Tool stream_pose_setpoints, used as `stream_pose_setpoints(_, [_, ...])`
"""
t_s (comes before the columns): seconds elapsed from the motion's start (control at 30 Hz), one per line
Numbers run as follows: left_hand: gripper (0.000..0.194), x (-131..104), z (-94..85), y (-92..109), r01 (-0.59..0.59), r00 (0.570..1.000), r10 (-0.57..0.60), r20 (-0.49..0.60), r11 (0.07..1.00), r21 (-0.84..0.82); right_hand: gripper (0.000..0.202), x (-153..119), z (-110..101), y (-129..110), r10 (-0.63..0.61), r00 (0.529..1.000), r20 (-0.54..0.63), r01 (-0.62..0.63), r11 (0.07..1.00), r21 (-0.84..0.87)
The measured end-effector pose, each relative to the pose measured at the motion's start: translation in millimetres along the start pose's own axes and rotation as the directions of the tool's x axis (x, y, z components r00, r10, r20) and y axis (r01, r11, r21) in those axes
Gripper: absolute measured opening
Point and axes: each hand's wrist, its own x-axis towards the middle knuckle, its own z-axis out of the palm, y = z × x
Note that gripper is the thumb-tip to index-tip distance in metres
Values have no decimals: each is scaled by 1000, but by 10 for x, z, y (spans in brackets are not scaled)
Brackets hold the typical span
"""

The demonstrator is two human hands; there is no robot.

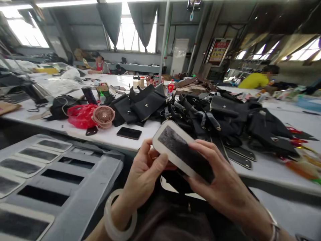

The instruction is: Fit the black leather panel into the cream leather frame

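Note:
Tilted in front of me is a rounded white panel (163, 143) with a dark rectangle across its middle. My left hand (146, 174) pinches its left end, thumb on the near edge and fingers behind. Around its right end my right hand (218, 182) is closed, fingertips on the upper face and thumb at the lower edge. Below the panel, partly hidden by my hands, a second white-edged dark piece (165, 183) rests near my lap. At the left, similar rounded panels (37, 154) lie in a row on a grey slotted board (100, 177).
A white table (147, 132) bears a phone (129, 133), a pink fan (103, 116), a red plastic bag (81, 115) and heaps of black bags (147, 103). Black straps (238, 157) lie by the right front edge. Two people (100, 65) (255, 79) sit farther back.

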Motion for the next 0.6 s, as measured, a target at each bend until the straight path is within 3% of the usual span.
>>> stream_pose_setpoints(0.07, [53,17,-67,-15,43,983,-40,179,999,-14,61,-81,-146,259,73,997,-23,-72,997,41])
stream_pose_setpoints(0.13, [61,30,-184,-91,64,977,-65,202,998,12,63,-200,-246,517,170,984,-59,-165,983,83])
stream_pose_setpoints(0.2, [51,34,-325,-271,72,996,-74,48,996,48,66,-339,-281,719,235,968,-86,-220,964,151])
stream_pose_setpoints(0.27, [42,15,-478,-570,104,980,-91,-177,993,61,71,-473,-256,845,269,957,-111,-240,945,222])
stream_pose_setpoints(0.33, [44,-40,-627,-965,184,926,-144,-350,979,84,73,-573,-191,908,278,951,-135,-230,928,292])
stream_pose_setpoints(0.4, [51,-132,-753,-1395,346,844,-267,-464,934,91,73,-629,-107,940,270,948,-169,-202,920,335])
stream_pose_setpoints(0.5, [62,-299,-841,-1950,498,762,-379,-526,861,102,71,-662,23,990,222,950,-220,-140,932,334])
stream_pose_setpoints(0.6, [73,-428,-778,-2263,616,723,-463,-512,767,177,72,-696,138,1059,176,954,-243,-95,946,311])
